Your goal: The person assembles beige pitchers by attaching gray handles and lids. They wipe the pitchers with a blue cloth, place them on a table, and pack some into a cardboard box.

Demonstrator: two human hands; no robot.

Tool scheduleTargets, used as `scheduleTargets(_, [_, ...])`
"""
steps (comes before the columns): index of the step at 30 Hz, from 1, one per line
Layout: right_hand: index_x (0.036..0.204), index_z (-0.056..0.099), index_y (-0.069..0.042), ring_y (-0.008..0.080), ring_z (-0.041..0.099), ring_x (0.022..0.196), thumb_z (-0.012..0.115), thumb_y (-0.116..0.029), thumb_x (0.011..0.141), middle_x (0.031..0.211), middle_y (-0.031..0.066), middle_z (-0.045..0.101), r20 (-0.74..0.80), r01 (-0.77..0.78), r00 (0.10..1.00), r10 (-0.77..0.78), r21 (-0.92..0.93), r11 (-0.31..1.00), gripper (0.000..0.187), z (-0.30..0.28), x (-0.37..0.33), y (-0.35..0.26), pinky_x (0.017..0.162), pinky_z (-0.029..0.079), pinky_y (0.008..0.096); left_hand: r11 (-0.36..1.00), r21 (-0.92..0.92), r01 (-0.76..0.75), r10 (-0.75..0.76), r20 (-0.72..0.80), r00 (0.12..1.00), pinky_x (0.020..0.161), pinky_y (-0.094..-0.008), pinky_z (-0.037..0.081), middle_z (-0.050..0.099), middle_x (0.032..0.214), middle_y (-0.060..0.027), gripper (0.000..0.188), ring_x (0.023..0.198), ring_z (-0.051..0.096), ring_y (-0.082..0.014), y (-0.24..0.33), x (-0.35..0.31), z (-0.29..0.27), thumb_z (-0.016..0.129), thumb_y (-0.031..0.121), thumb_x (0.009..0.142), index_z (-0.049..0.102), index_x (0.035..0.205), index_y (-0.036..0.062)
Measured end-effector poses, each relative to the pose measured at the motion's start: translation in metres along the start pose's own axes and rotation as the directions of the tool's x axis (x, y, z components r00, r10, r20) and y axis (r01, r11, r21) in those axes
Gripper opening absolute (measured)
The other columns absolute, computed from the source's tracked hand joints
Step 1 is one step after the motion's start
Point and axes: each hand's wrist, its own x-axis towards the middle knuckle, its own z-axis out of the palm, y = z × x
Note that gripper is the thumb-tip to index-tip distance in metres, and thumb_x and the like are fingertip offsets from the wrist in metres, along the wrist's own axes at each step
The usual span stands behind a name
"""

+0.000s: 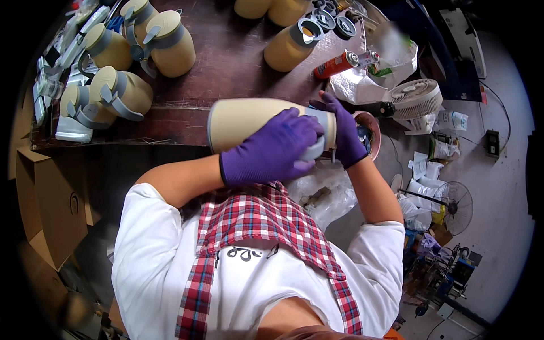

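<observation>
A beige insulated jug [238,122] with a grey collar is tipped on its side in front of my chest, at the table's near edge. My left hand [275,144], in a purple glove, lies over the body and grips it near the grey handle [313,148]. My right hand [347,127], gloved the same way, is closed around the lid end [328,122], its fingers reaching over the top. Part of the collar and handle is hidden beneath the gloves.
Several lidded beige jugs [173,48] stand at the table's far left. A jug with an open-ring top [286,48], grey lid parts [344,27] and a red spray can [335,64] are at the far right. A white fan [416,97] and pink bucket [371,133] lie right; a cardboard box [54,209] stands left.
</observation>
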Motion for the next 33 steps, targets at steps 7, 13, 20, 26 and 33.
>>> scheduleTargets(7, [0.140,0.058,0.001,0.0267,0.059,0.124,0.040,-0.020,0.107,0.127,0.0167,0.066,0.539,0.755,0.653,-0.532,-0.414,0.508,0.043,0.053,-0.035,-0.051,0.110,0.041,0.0360,0.546,-0.646,0.534,-0.353,0.401,0.845,0.105,-0.0334,0.046,0.067,0.124,-0.0090,0.052,0.114,0.062,-0.0166,-0.064,-0.001,-0.060,0.070,0.035,0.096,0.061,0.135,0.0020])
scheduleTargets(13, [0.140,0.059,-0.002,0.0150,0.066,0.099,0.046,-0.022,0.107,0.103,0.0102,0.072,0.194,0.454,0.891,-0.411,-0.340,0.824,0.041,0.052,0.035,-0.011,0.093,0.049,0.0284,0.941,-0.178,0.288,-0.321,-0.194,0.927,0.106,-0.0396,0.045,0.055,0.132,-0.0186,0.059,0.121,0.058,-0.0280,-0.038,-0.026,0.022,0.070,0.028,0.096,0.046,0.141,-0.0027])
scheduleTargets(20, [0.154,0.039,0.002,0.0276,0.045,0.143,0.062,-0.034,0.102,0.149,0.0207,0.050,0.131,0.333,0.940,-0.315,-0.144,0.932,0.068,0.045,0.011,-0.008,0.119,0.035,0.0383,0.561,-0.674,0.480,-0.581,0.092,0.808,0.113,-0.0344,0.039,0.058,0.140,-0.0135,0.056,0.129,0.055,-0.0212,-0.051,-0.044,-0.045,0.062,0.032,0.102,0.049,0.144,-0.0022])
scheduleTargets(26, [0.160,0.028,-0.002,0.0309,0.028,0.154,0.077,-0.029,0.091,0.163,0.0192,0.033,0.108,0.569,0.777,-0.620,-0.543,0.618,0.089,0.074,0.002,0.052,0.124,0.026,0.0417,0.434,-0.779,0.452,-0.570,0.150,0.808,0.115,-0.0342,0.036,0.056,0.142,-0.0135,0.057,0.133,0.052,-0.0207,-0.046,-0.046,-0.038,0.061,0.030,0.102,0.046,0.147,-0.0023])
scheduleTargets(33, [0.162,0.030,-0.009,0.0243,0.018,0.159,0.069,-0.011,0.091,0.169,0.0104,0.027,0.235,0.592,0.800,-0.551,-0.170,0.788,0.081,0.023,0.005,0.048,0.127,0.018,0.0381,0.542,-0.659,0.522,-0.592,0.142,0.794,0.113,-0.0332,0.039,0.056,0.140,-0.0109,0.066,0.129,0.053,-0.0192,-0.044,-0.027,-0.025,0.069,0.025,0.096,0.042,0.151,-0.0011])
